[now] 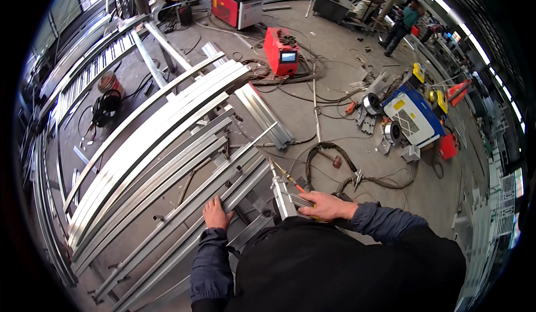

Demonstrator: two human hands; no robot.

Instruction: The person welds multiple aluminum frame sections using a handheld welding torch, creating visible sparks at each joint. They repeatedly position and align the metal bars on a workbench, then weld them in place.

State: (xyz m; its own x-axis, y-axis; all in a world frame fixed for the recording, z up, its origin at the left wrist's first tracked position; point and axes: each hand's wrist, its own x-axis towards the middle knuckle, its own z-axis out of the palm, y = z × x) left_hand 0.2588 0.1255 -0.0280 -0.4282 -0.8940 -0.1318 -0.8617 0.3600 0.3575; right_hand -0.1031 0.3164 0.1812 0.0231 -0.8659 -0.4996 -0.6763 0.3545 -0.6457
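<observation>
My left hand (216,214) lies with its fingers spread on a grey metal tube (192,206), one of several long parallel members at my front left. To the right, my right hand (329,206) is closed around something grey and ridged with a bit of yellow below it, whose kind I cannot make out. Just ahead of that hand is an orange-red piece (300,189) with a thin brass-coloured part. Beside it stands a short bright metal bar (285,200) with a clamp-like fitting. My dark jacket hides what lies nearest me.
Long silver profiles (162,111) stack at the left. A red machine with a screen (282,52) stands ahead, cables around it. At the right are a blue-and-white machine (416,114), wire spools (392,132), a hammer (336,161) and coiled hose (307,167). A person (402,27) stands far right.
</observation>
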